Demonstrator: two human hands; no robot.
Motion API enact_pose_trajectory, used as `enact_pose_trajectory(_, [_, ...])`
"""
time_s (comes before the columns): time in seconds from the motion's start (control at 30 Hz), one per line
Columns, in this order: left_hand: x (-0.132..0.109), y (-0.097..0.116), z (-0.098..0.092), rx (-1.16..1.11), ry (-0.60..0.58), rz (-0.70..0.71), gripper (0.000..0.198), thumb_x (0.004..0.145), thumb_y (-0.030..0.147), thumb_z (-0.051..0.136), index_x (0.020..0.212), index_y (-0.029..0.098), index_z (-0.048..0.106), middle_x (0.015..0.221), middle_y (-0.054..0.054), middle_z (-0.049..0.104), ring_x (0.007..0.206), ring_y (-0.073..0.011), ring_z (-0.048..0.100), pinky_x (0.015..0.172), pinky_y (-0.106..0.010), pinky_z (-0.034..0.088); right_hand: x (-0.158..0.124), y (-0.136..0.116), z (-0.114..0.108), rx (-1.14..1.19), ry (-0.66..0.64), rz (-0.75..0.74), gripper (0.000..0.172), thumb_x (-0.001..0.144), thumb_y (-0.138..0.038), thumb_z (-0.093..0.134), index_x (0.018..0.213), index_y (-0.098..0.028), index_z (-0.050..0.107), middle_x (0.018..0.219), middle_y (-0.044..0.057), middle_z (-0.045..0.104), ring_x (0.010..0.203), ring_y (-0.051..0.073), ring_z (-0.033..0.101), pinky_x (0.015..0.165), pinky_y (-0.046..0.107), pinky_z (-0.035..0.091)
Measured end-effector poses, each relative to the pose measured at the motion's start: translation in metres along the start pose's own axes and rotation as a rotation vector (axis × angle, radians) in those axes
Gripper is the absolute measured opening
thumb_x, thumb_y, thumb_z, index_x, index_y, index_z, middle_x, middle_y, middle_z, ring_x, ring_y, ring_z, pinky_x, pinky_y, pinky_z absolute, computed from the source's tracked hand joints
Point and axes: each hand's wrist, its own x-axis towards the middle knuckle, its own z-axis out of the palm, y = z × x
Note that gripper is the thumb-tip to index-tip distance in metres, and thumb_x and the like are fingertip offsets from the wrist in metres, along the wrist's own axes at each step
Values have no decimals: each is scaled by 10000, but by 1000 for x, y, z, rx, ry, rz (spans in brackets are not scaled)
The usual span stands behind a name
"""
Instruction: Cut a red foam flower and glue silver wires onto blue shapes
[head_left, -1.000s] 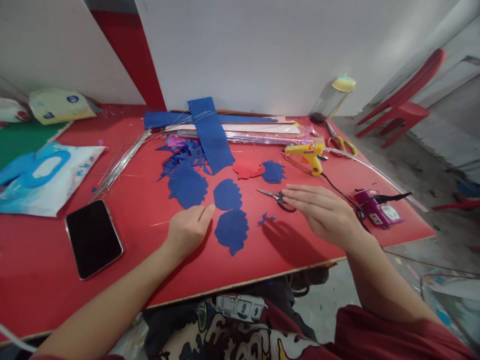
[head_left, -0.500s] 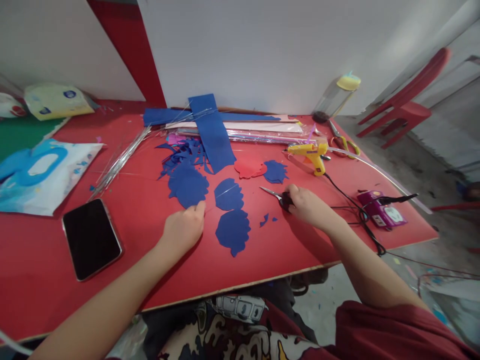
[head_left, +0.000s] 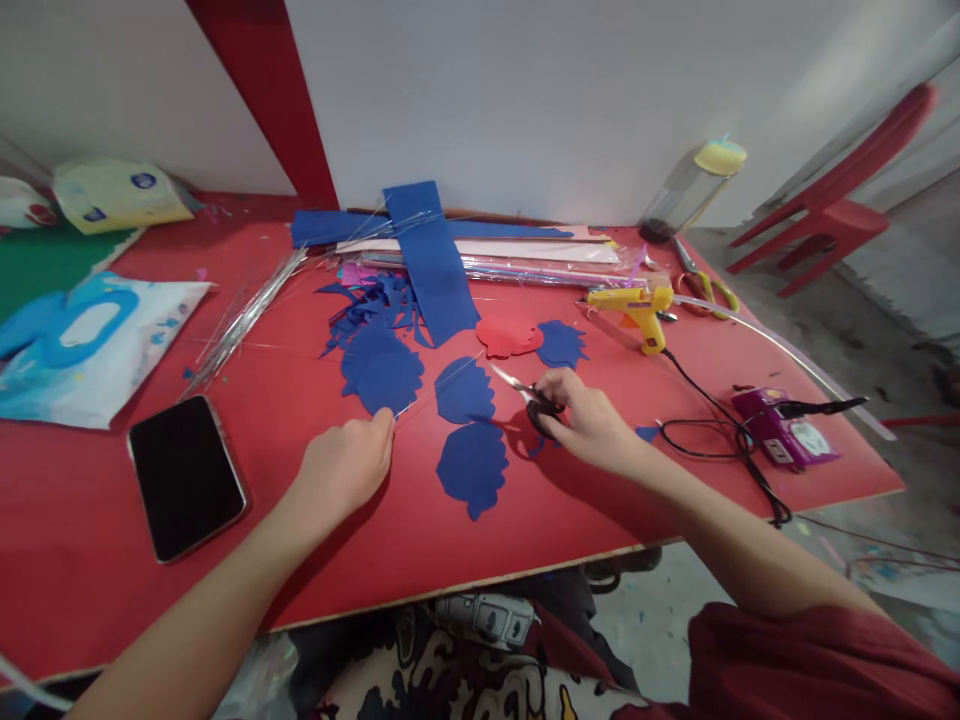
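Note:
My left hand (head_left: 346, 462) is closed on one end of a thin silvery wire (head_left: 442, 382), which slants up to the right over a blue scalloped cutout (head_left: 466, 392). My right hand (head_left: 589, 415) grips small black-handled scissors (head_left: 541, 402), their blades parted and pointing left near the wire's far end. A second blue cutout (head_left: 472, 468) lies just below the first. Left of these is an overlapping blue cutout stack (head_left: 382, 370). Above the scissors lie a red cutout (head_left: 508, 338) and another blue cutout (head_left: 561, 344).
A yellow glue gun (head_left: 637, 312), purple box with cables (head_left: 787, 428), larger scissors (head_left: 705, 284) and bottle (head_left: 694, 190) stand right. Blue scraps (head_left: 375, 312), a blue strip (head_left: 435, 265) and wire bundle (head_left: 247, 315) lie behind. A phone (head_left: 187, 478) and wipes pack (head_left: 97, 350) are left.
My left hand has drawn slightly left and down, with the wire raised off the cutouts. The right hand has moved left with the scissors, whose blades now stand apart.

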Motion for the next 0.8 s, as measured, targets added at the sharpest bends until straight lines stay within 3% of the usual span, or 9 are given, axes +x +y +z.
enact_pose_trajectory(0.1, [-2, 0, 0, 3, 4, 2, 348, 906, 239, 189, 971, 148, 518, 810, -153, 668, 771, -321, 659, 605, -389, 478, 8, -8, 21, -42, -6, -178, 212, 749, -141, 416, 952, -202, 434, 910, 72, 620, 813, 182, 596, 833, 397, 457])
enact_pose_trajectory(0.17, [-3, 0, 0, 6, 3, 7, 356, 907, 235, 187, 973, 142, 524, 810, -158, 670, 760, -322, 661, 600, -391, 481, 14, -11, 30, -61, -59, -252, 243, 761, -116, 394, 985, -201, 434, 916, 63, 630, 814, 177, 603, 978, 480, 356])
enact_pose_trajectory(0.23, [-4, 0, 1, 7, 5, 17, 369, 906, 231, 183, 971, 136, 533, 805, -163, 671, 743, -323, 662, 593, -391, 481, 18, -12, 34, -66, -118, -274, 261, 775, -113, 383, 1019, -193, 430, 927, 66, 637, 815, 175, 609, 1024, 498, 298])
enact_pose_trajectory(0.43, [-4, 2, 4, -14, 4, 28, 379, 892, 205, 192, 996, 128, 548, 771, -175, 671, 726, -323, 663, 576, -382, 478, 24, -1, 24, -34, -180, -110, 319, 779, -201, 405, 1095, -160, 425, 975, 125, 624, 923, 221, 600, 768, 366, 473])
enact_pose_trajectory(0.7, [-2, 4, 10, -5, -43, 40, 382, 893, 194, 183, 986, 126, 547, 752, -166, 662, 738, -338, 666, 589, -422, 500, 27, 7, 18, 6, -191, -28, 335, 756, -203, 426, 1089, -168, 404, 859, 67, 637, 799, 196, 619, 707, 311, 452])
enact_pose_trajectory(0.8, [-2, 4, 11, -9, -35, 44, 379, 887, 181, 193, 974, 118, 556, 752, -173, 661, 738, -347, 665, 586, -435, 498, 26, 6, 19, 94, -129, 31, 328, 716, -189, 486, 1034, -190, 406, 854, 49, 641, 814, 192, 622, 728, 313, 448])
